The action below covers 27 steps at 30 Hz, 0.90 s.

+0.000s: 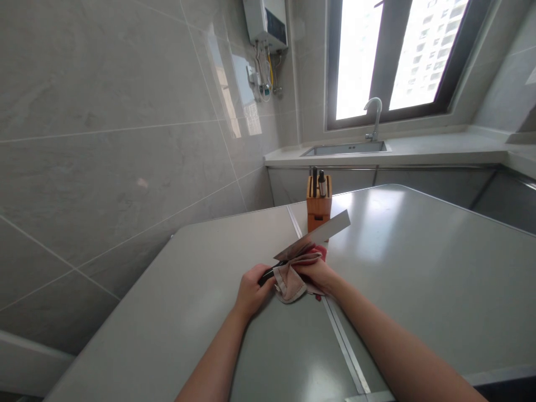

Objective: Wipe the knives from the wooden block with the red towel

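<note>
My left hand [253, 287] is closed round the black handle of a wide-bladed kitchen knife [333, 226], a cleaver by its shape. The blade slants up to the right, its flat side facing me. In my right hand [316, 274] is a pink and red cloth [291, 283], bunched against the lower edge of the blade. Part of the cloth hangs down toward the tabletop, and most of my right fingers are hidden by it. Just behind the blade stands a wooden knife block [319, 202] with black-handled tools in its slots.
The pale table [201, 335] has a metal seam strip [345, 346] running across it. Beyond its far edge is a counter with a sink [347, 148] and a tap [374, 118] under a window. A tiled wall [125, 167] borders the left, with a water heater [267, 25] mounted high.
</note>
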Tool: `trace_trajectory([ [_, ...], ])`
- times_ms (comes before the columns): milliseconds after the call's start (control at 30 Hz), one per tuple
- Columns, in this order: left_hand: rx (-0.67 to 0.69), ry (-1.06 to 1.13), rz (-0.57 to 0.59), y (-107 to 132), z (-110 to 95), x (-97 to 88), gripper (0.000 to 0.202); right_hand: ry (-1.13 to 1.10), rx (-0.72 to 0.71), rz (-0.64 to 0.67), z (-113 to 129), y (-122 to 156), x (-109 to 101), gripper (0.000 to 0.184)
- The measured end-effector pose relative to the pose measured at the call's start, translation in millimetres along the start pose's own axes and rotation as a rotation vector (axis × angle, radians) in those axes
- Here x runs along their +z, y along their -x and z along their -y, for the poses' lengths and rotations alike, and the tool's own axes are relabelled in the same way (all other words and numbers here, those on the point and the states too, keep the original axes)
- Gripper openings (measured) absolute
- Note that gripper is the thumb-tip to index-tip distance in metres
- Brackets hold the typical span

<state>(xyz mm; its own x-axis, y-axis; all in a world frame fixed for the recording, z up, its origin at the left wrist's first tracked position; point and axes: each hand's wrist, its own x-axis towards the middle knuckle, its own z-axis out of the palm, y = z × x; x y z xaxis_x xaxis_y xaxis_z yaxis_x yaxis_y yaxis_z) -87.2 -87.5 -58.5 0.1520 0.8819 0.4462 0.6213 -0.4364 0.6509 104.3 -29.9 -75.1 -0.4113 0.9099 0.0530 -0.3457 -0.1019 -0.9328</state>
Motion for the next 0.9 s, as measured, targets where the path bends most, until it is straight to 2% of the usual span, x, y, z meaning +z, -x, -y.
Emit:
trace_trajectory([
  [133, -0.002, -0.006, -0.008, 0.3, 1.7, 0.6, 0.021, 0.020, 0.004, -0.020, 0.0, 0.1, -0.3, 0.026],
  [300, -0.010, 0.001, -0.028, 0.3, 3.8, 1.3, 0.018, 0.074, 0.044, 0.034, 0.5, 3.8, 0.4, 0.027],
  [467, -0.003, -0.006, -0.019, -0.4, 3.4, 1.5, 0.017, 0.123, -0.025, 0.093, -0.1, 3.7, 3.1, 0.029],
  [733, 0.003, -0.018, 0.022, -1.8, 3.8, 2.2, 0.018, 0.055, -0.001, 0.057, 2.5, 2.6, 3.2, 0.039],
  [900, -0.001, -0.032, 0.051, -1.9, 3.3, 1.9, 0.016, -0.024, 0.003, 0.059, 0.5, 1.9, 2.3, 0.033],
])
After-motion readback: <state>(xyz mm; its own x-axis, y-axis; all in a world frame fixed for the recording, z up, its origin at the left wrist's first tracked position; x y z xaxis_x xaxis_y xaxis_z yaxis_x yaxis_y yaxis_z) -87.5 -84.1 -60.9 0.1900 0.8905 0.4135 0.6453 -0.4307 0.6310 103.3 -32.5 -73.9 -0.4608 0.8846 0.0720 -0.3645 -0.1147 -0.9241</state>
